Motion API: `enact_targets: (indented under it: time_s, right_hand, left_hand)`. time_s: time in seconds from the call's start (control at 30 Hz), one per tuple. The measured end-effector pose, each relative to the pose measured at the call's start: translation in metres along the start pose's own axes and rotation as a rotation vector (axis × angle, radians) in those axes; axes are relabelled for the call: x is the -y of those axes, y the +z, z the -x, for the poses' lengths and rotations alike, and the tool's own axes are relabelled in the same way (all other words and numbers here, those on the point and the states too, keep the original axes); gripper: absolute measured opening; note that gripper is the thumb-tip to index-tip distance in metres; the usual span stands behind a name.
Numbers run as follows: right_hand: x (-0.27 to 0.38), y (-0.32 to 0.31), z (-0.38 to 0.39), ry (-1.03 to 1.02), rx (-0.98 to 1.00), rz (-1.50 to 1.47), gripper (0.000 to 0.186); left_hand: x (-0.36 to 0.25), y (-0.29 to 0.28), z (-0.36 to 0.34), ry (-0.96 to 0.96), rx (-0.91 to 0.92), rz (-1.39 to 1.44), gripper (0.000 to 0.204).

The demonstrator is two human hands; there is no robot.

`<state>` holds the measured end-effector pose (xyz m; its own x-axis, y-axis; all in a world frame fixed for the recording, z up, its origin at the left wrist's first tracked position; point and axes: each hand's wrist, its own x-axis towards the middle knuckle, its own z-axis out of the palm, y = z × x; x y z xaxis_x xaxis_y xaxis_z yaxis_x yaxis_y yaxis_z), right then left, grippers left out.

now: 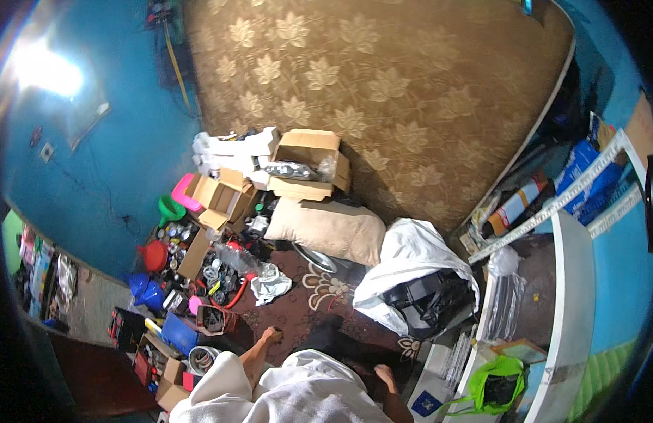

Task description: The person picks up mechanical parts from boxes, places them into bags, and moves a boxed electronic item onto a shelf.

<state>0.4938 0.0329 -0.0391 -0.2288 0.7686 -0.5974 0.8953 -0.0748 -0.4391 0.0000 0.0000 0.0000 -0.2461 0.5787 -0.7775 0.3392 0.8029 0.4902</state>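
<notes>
My left hand (273, 335) is low at the centre, fingers curled, just right of a brown open container (212, 321) and above the dark red patterned mat (319, 289). My right hand (383, 374) hangs lower to the right, fingers curled, near the white boards at the floor's right side. Whether either hand holds anything is too small to tell. Just ahead lie a pale cloth (271, 285), a red curved object (236, 296) and a white sack (404, 247) with black bagged contents.
Tools and small parts crowd the left, with funnels (154, 255), a blue object (178, 331) and open boxes (305, 148). A beige pillow (326, 233) lies against the patterned brown panel (369, 84). White boards (573, 296) and a green bag (492, 391) line the right.
</notes>
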Motion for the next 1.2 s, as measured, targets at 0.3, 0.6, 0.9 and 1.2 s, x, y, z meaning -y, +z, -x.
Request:
enact_targets:
  time_s: [0.3, 0.6, 0.9, 1.2]
  right_hand:
    - [0.257, -0.096, -0.116, 0.15, 0.209, -0.568, 0.03]
    - [0.475, -0.161, -0.297, -0.118, 0.018, -0.55, 0.045]
    - [0.591, -0.232, -0.366, -0.176, -0.11, -0.657, 0.052]
    - [0.637, -0.246, -0.422, -0.174, -0.086, -0.658, 0.071]
  left_hand:
    - [-0.005, -0.119, 0.005, -0.001, -0.021, 0.359, 0.034]
    - [-0.09, -0.288, -0.139, 0.207, -0.235, 0.668, 0.03]
    - [-0.284, -0.409, -0.204, 0.374, -0.163, 0.855, 0.046]
    - [-0.372, -0.466, -0.262, 0.113, 0.086, 0.956, 0.081]
